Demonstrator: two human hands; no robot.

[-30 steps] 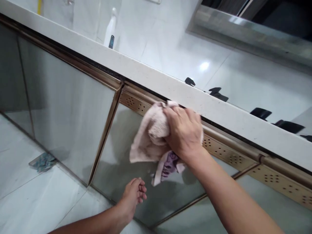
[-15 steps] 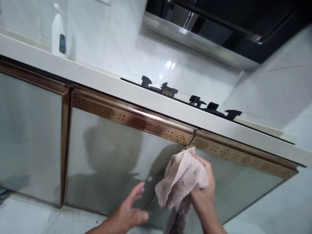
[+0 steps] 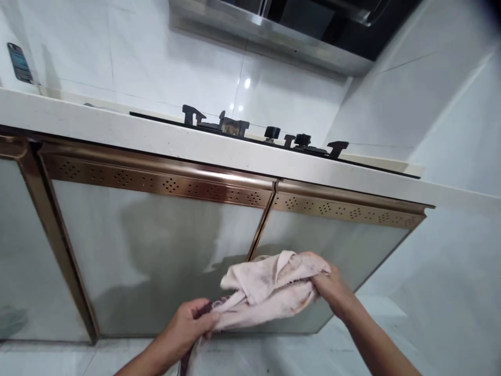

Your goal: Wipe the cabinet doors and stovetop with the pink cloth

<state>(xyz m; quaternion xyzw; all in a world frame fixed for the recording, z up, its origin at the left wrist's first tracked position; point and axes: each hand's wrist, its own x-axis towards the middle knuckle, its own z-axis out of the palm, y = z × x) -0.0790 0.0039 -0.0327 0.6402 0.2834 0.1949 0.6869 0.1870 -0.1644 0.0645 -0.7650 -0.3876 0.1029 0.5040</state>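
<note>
A crumpled, pale pink cloth (image 3: 270,287) with brownish stains and a dark patterned part stretches between my hands. My left hand (image 3: 191,319) pinches its left end between thumb and fingers, and a dark strip of it hangs below. My right hand (image 3: 326,279) grips the other end, its fingers partly hidden behind the folds. Both hands are in front of the lower cabinet doors, near the seam between two of them. The right cabinet door (image 3: 309,240) has a greenish-grey panel under a bronze perforated strip.
Above the doors runs a white countertop edge (image 3: 156,138) bearing a gas stove (image 3: 235,127). A white bottle with a dark label (image 3: 20,62) stands at the far left. The range hood (image 3: 274,34) juts out overhead. White floor tiles (image 3: 129,360) lie below.
My left hand, open and apart before, has taken hold of one end of the cloth. The cloth is now stretched sideways. The whole view has shifted to the right.
</note>
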